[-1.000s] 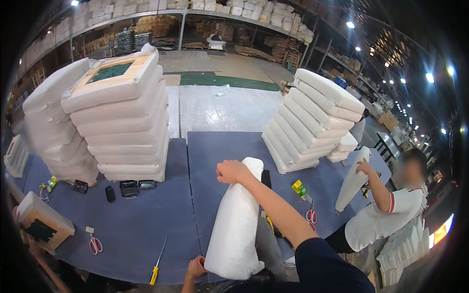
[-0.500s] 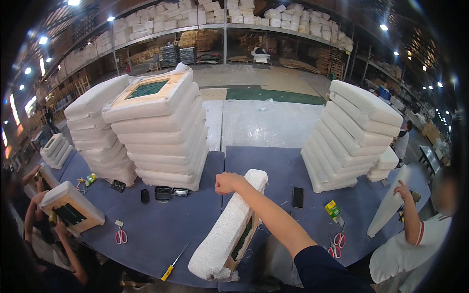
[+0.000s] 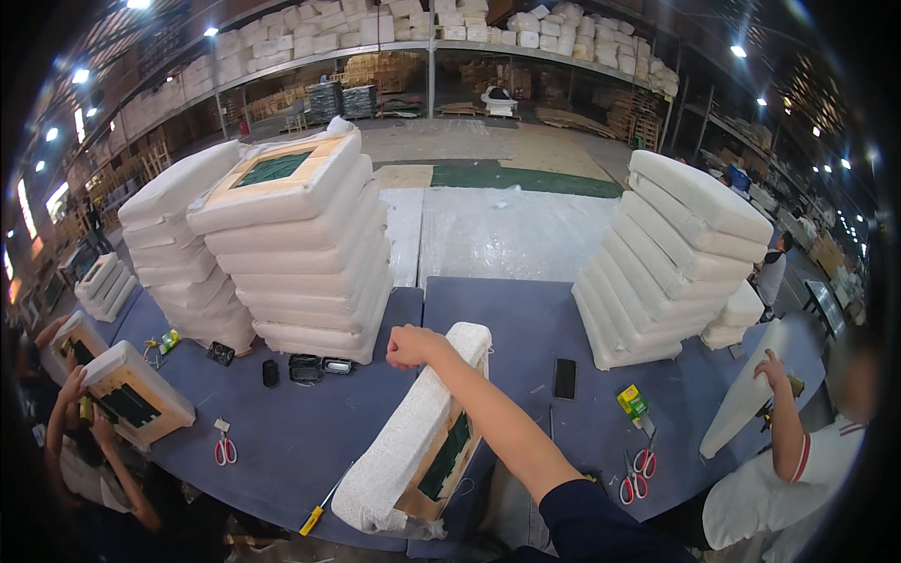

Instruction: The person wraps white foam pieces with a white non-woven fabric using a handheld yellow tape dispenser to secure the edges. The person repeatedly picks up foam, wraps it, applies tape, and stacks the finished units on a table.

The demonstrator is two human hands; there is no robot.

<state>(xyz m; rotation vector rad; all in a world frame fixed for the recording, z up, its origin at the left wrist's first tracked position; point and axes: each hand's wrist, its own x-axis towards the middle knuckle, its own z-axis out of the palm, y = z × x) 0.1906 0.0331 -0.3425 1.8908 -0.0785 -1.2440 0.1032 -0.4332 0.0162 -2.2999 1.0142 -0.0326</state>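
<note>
The right hand (image 3: 413, 345) clamps one white cushion (image 3: 413, 436) at frame centre, between three cushion stacks (image 3: 300, 253) and two red scissors (image 3: 638, 469).

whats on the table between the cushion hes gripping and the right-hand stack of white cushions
In the head view, a black phone lies flat on the blue table between them.

Right hand (image 3: 413, 345) fisted, arm outstretched

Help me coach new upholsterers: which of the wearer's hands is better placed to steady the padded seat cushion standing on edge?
Right. The right hand is closed on the far top end of the padded seat cushion, which stands on edge on the blue table. The left hand is out of view.
</note>
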